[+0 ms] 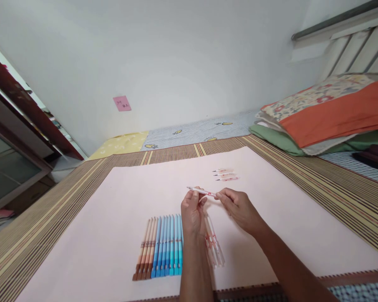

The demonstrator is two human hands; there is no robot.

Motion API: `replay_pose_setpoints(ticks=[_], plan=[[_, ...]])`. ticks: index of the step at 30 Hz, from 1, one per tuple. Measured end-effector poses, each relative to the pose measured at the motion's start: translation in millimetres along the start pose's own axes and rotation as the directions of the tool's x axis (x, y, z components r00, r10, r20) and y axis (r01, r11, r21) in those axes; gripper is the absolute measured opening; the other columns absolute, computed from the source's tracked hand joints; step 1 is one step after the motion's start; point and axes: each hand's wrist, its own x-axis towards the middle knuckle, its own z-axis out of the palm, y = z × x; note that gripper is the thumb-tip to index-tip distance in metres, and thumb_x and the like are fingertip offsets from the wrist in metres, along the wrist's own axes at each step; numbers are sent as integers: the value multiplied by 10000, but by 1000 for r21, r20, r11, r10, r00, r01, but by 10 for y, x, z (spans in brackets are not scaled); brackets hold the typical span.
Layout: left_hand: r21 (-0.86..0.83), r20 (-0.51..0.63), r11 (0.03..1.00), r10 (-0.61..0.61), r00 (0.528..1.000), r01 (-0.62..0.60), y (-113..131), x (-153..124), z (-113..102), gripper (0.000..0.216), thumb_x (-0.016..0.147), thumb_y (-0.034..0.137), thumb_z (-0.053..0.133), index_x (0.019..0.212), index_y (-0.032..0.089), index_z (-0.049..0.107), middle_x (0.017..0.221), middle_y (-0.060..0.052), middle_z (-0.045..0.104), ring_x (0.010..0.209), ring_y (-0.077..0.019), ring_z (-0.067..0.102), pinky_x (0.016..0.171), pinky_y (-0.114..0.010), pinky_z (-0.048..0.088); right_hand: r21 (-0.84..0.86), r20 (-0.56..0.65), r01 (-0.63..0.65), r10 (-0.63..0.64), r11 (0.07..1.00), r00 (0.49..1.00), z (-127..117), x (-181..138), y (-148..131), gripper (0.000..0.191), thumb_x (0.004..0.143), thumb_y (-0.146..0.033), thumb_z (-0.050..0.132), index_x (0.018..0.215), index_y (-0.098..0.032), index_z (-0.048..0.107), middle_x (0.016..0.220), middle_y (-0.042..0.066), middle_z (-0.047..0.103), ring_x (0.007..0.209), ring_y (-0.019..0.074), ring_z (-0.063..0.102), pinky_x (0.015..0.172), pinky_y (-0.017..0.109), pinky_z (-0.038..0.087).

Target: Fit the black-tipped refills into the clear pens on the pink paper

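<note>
Between my two hands is a slim white pen [205, 192] with red markings, held nearly level above the pale sheet. My left hand [192, 209] pinches it near its pointed end. At the other end, my right hand [237, 206] grips it with thumb and fingers. Behind my left wrist, several similar white and red pens [214, 247] lie on the sheet, partly hidden by the forearm. To the left is a neat row of blue pens [168, 243] and brown pens [145, 247]. Beyond my hands lie three short refill-like pieces with dark tips [227, 174].
The large pale pink sheet [91, 226] covers a striped mat [44, 239]. Folded bedding with an orange band [337, 111] is piled at the right back. A pink note [122, 103] is stuck on the white wall [182, 58]. Patterned cloth [189, 133] runs along the wall.
</note>
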Motion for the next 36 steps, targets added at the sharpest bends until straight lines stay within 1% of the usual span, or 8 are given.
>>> replay_pose_setpoints(ticks=[5, 9, 12, 14, 16, 23, 29, 36], plan=[[25, 30, 999, 19, 999, -19, 34, 10, -4, 324, 664, 372, 887, 821, 139, 726, 811, -44, 701, 769, -133, 661, 672, -203, 514, 116, 66, -82, 75, 990, 995, 47, 1, 55, 463, 907, -626, 528, 759, -200, 630, 493, -75, 387, 446, 100, 322, 445, 248, 240], [-54, -56, 998, -22, 998, 19, 32, 27, -13, 271, 687, 322, 875, 770, 148, 685, 784, -42, 700, 751, -150, 688, 606, -197, 500, 230, 174, -122, 83, 965, 981, 45, 14, 43, 529, 908, -654, 513, 707, -182, 641, 551, -20, 549, 470, 108, 463, 476, 250, 361], [-148, -136, 988, -54, 989, 33, 29, 45, -40, 176, 744, 229, 823, 750, 140, 671, 754, -39, 686, 701, -131, 678, 580, -182, 494, 351, 251, -133, 44, 927, 967, -27, 13, 0, 523, 913, -642, 523, 955, -165, 732, 803, 64, 710, 623, 140, 597, 577, 274, 472], [-197, -151, 980, -70, 986, 39, 31, 56, -59, 123, 788, 177, 771, 737, 130, 670, 741, -42, 679, 687, -119, 671, 588, -176, 505, 388, 272, -118, 9, 914, 962, -77, 6, -30, 494, 899, -593, 589, 1140, -181, 720, 960, 90, 735, 730, 156, 634, 662, 295, 511], [-231, -151, 972, -87, 985, 51, 32, 63, -68, 114, 828, 144, 722, 726, 123, 674, 728, -45, 674, 680, -113, 667, 608, -175, 523, 377, 300, -109, -9, 920, 954, -98, 0, -53, 469, 874, -541, 656, 1182, -192, 715, 982, 87, 736, 776, 166, 642, 708, 309, 521], [-260, -75, 959, -133, 988, 110, 34, 54, -37, 171, 886, 138, 653, 724, 111, 702, 720, -50, 665, 675, -102, 654, 624, -163, 531, 413, 281, -92, -31, 906, 959, 4, -6, -86, 385, 862, -478, 695, 1126, -201, 735, 887, 44, 713, 787, 165, 646, 757, 316, 519], [-220, -70, 973, -85, 994, 68, 77, 55, -52, 159, 724, 192, 826, 743, 118, 687, 736, -42, 674, 680, -117, 664, 570, -157, 522, 364, 350, -128, -8, 923, 937, -93, -14, -67, 386, 838, -487, 713, 1097, -202, 725, 937, 56, 719, 844, 179, 645, 770, 308, 497], [-108, -64, 991, -81, 995, 74, 75, 9, -8, 359, 583, 296, 928, 733, 144, 639, 674, -16, 667, 623, -106, 649, 539, -147, 498, 163, 186, -100, 69, 982, 980, -34, 4, 15, 234, 803, -402, 735, 799, -176, 674, 659, -22, 601, 613, 117, 517, 575, 251, 382]])
